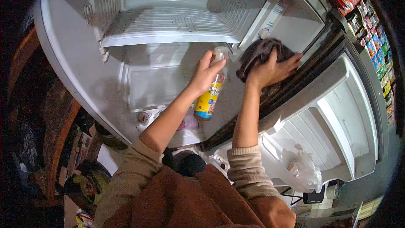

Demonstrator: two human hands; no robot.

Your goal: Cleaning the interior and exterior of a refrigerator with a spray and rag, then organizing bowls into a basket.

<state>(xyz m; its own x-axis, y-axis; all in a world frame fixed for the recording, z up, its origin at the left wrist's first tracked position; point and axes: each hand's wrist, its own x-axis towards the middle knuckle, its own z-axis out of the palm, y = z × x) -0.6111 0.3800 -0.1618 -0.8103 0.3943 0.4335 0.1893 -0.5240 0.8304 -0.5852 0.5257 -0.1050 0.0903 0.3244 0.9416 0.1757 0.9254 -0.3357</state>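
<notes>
My left hand [207, 72] grips a spray bottle [210, 99] by its neck, just under the pale trigger head. The bottle is clear with a yellow and blue label that bears writing. In my right hand [272, 69] is a dark, crumpled cloth [258, 53], pressed near the inner right wall of an open refrigerator [186, 85]. Just above the cloth sits a temperature control dial [264, 33]. The freezer compartment [177, 22] spans the upper part of the interior. Part of the cloth is hidden behind my fingers.
The refrigerator door [319, 123] stands open to the right, with a clear plastic bag [305, 172] in its lower shelf area. A pink item [190, 122] lies on the refrigerator's bottom. Colourful sachets [376, 47] hang in rows at the far right.
</notes>
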